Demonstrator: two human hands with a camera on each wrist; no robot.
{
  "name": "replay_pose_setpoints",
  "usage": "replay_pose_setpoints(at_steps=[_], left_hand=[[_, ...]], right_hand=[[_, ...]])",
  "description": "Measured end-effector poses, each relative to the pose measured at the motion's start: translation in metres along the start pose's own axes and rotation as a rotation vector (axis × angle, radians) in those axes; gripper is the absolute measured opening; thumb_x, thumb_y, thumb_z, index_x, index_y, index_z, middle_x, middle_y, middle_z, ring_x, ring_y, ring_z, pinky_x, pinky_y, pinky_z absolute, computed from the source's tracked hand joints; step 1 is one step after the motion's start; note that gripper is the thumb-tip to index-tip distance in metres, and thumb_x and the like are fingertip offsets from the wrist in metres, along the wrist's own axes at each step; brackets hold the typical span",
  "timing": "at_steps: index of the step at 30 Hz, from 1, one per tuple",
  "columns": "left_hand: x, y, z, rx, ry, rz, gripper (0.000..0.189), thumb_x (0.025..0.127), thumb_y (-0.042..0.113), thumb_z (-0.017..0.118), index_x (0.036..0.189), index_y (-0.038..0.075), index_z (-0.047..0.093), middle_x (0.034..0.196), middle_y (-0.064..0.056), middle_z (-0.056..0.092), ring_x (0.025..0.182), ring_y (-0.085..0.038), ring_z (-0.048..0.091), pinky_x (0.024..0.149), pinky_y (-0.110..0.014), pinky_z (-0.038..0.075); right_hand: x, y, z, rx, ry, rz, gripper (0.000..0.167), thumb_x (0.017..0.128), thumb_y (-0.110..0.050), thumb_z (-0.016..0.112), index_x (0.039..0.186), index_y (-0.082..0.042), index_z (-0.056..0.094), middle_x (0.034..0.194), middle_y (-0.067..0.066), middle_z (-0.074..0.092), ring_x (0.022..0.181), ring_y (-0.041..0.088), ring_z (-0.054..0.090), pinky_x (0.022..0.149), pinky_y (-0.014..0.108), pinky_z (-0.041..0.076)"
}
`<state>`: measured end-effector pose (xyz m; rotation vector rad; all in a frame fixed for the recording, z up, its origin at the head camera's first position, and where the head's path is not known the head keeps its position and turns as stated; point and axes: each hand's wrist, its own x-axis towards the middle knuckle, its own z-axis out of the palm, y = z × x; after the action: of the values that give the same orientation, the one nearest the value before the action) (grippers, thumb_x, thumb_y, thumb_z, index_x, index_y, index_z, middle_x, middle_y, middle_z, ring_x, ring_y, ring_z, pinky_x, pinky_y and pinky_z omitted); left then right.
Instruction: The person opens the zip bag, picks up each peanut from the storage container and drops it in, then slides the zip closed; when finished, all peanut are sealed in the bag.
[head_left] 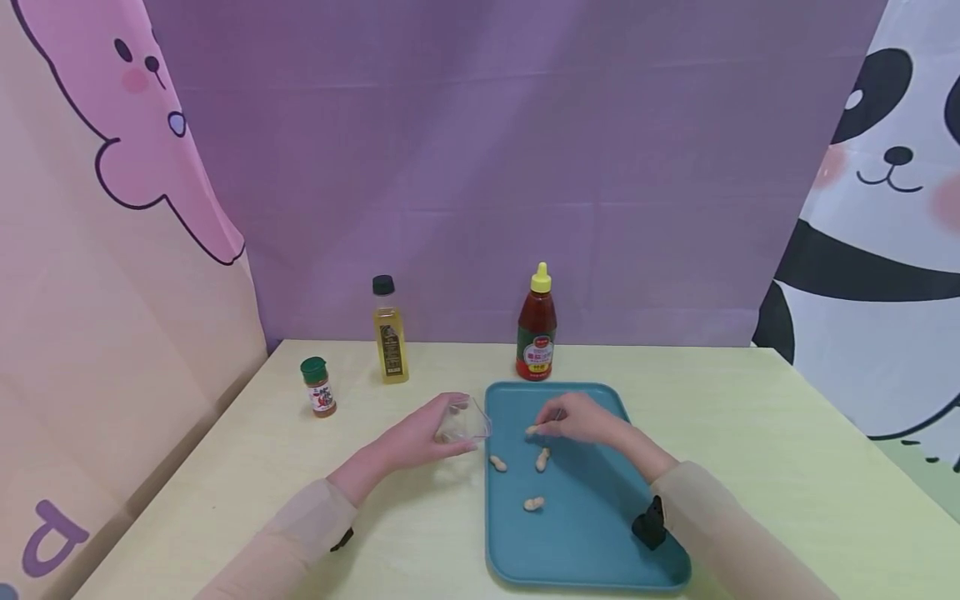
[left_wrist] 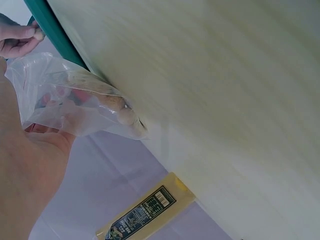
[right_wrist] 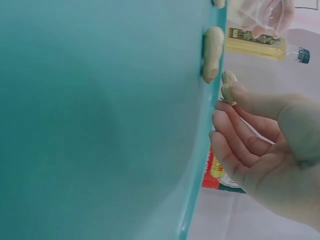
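Observation:
My left hand (head_left: 423,433) holds a clear plastic bag (left_wrist: 80,97) beside the tray's left edge. Inside the bag, in the left wrist view, are a few peanuts (left_wrist: 126,116). Over the blue-green tray (head_left: 592,533), my right hand (head_left: 581,418) pinches an unshelled peanut (right_wrist: 228,86) between thumb and fingertip; its other fingers are bent and hold nothing. Three more peanuts lie apart on the tray: one near the left rim (head_left: 498,463), one just below the right hand (head_left: 542,459) and one closer to me (head_left: 533,504).
Behind the tray stands a red sauce bottle (head_left: 536,325) with a yellow cap. An oil bottle (head_left: 390,337) is at the back left, and a small green-capped spice jar (head_left: 319,387) stands farther left. A purple cloth (head_left: 465,167) hangs behind the pale table (head_left: 750,433).

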<state>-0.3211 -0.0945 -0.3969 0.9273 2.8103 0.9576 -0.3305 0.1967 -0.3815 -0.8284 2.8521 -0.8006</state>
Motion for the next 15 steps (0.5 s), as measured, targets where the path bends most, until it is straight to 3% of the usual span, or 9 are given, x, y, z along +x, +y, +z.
replay_pose_setpoints(at_steps=[10, 15], left_hand=[[0.002, -0.002, 0.001, 0.003, 0.001, -0.004, 0.08, 0.082, 0.055, 0.064, 0.143, 0.014, 0.031, 0.142, 0.0, 0.045, 0.129, -0.017, 0.043, 0.107, -0.037, 0.037], [0.001, -0.002, 0.001, -0.001, 0.002, 0.003, 0.08, 0.082, 0.054, 0.064, 0.143, 0.014, 0.032, 0.141, 0.0, 0.045, 0.129, -0.017, 0.044, 0.107, -0.038, 0.038]], right_hand=[[0.003, -0.015, -0.007, 0.079, 0.078, -0.017, 0.021, 0.087, -0.029, 0.067, 0.097, -0.011, 0.072, 0.091, 0.001, 0.071, 0.08, 0.012, 0.063, 0.071, 0.026, 0.053], [0.005, -0.027, -0.005, 0.122, 0.096, -0.045, 0.022, 0.086, -0.03, 0.067, 0.097, -0.012, 0.072, 0.09, 0.003, 0.072, 0.082, 0.023, 0.066, 0.07, 0.025, 0.054]])
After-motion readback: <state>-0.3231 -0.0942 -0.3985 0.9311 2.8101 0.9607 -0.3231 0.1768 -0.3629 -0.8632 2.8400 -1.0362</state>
